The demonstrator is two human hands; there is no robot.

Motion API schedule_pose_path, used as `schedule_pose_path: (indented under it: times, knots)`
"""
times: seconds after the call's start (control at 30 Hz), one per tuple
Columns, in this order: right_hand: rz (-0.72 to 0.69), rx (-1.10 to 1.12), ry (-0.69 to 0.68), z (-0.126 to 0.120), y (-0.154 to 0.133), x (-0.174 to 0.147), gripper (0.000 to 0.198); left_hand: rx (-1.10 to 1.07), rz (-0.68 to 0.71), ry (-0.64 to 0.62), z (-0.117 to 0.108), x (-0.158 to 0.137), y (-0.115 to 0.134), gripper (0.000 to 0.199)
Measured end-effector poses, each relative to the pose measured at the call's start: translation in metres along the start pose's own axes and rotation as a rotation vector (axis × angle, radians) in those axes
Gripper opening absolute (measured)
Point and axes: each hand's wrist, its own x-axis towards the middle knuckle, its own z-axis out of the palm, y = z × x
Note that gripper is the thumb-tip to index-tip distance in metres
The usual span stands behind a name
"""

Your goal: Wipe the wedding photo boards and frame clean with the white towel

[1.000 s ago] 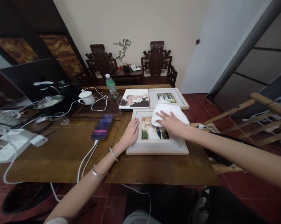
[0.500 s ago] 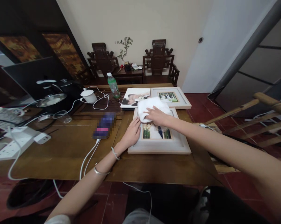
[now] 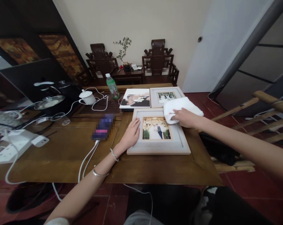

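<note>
A pale-framed photo (image 3: 156, 129) lies flat near the front of the wooden table, its wedding picture showing in the middle. My left hand (image 3: 131, 132) rests on the frame's left edge with fingers stretched out. Over the frame's upper right corner, my right hand (image 3: 185, 118) grips a folded white cloth (image 3: 182, 107). The cloth also covers part of a second picture frame (image 3: 153, 93) lying behind. Beside that one lies a white-edged photo panel (image 3: 135, 98), its picture partly blurred out.
Left of the frames lies a phone (image 3: 104, 127) with a white cable. Further left are a power strip (image 3: 14, 145), a clear cup (image 3: 63, 119), a pot (image 3: 49, 102) and a lidded white cup (image 3: 87, 97). A green bottle (image 3: 112, 86) stands behind. A bamboo chair (image 3: 268, 109) is at right.
My right hand has slid the white cloth from the frame's upper left to its upper right, uncovering the picture. My left hand stays on the left edge.
</note>
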Motion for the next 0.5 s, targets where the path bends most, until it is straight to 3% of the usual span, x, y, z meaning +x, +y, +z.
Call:
schedule_pose_path:
  times: [0.13, 0.3, 0.4, 0.5]
  knots:
    - [-0.064, 0.073, -0.002, -0.002, -0.027, -0.034, 0.048, -0.017, -0.004, 0.007, 0.000, 0.000, 0.000, 0.045]
    - [-0.067, 0.304, -0.208, -0.029, -0.059, -0.076, 0.047, -0.012, -0.014, -0.009, -0.002, 0.000, 0.002, 0.044]
    - [-0.074, 0.383, -0.231, -0.037, -0.064, -0.084, 0.051, -0.004, -0.017, -0.014, -0.002, 0.001, 0.003, 0.045]
    - [-0.057, 0.380, -0.185, -0.029, -0.054, -0.074, 0.051, -0.009, -0.012, -0.010, -0.002, 0.000, 0.003, 0.045]
